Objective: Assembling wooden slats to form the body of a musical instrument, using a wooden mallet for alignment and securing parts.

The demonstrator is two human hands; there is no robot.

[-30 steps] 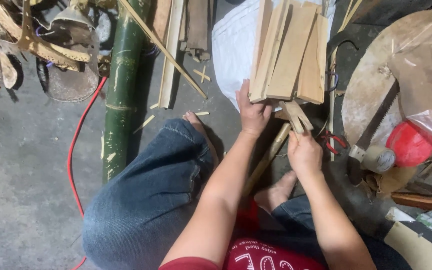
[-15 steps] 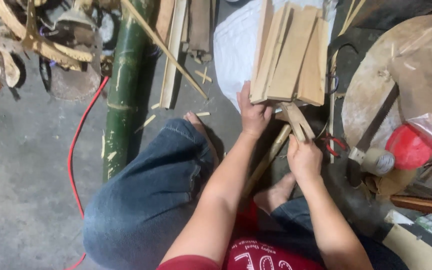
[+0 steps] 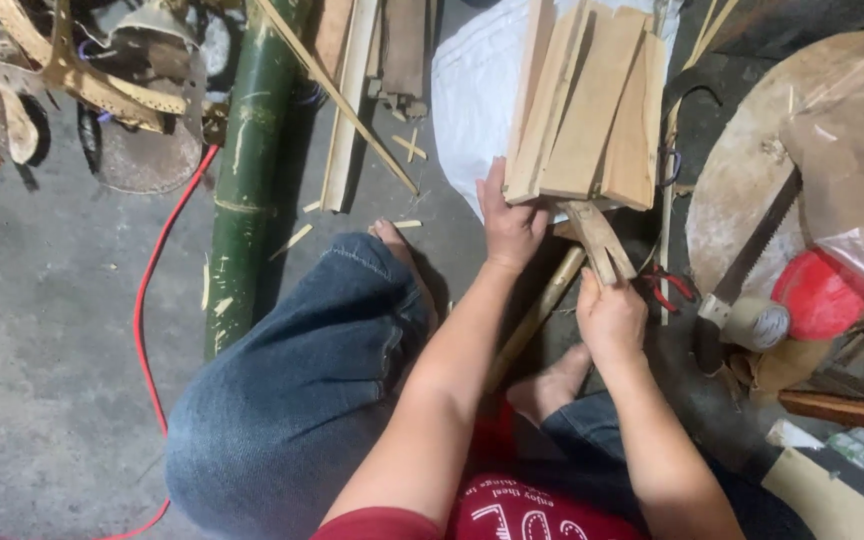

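I sit on a concrete floor with my knees bent. My left hand [image 3: 509, 222] rests against the near end of a stack of pale split wood slats [image 3: 584, 105] that lean on a white sack [image 3: 472, 90]. In my right hand [image 3: 609, 315] I grip a few short wood strips [image 3: 597, 238] that point up toward the stack. A thin wooden stick [image 3: 537, 310] runs diagonally under both hands, down toward my bare foot [image 3: 550, 385].
A thick green bamboo pole [image 3: 250, 170] lies to the left beside a red cable [image 3: 152, 300]. At right are a round wooden board [image 3: 752, 170], a hand saw [image 3: 742, 270], a red object [image 3: 817, 295] and a tape roll [image 3: 757, 322]. Scrap slats are piled at top left.
My right hand has risen slightly and brought the short strips closer to the stack. My left hand stays at the stack's end.
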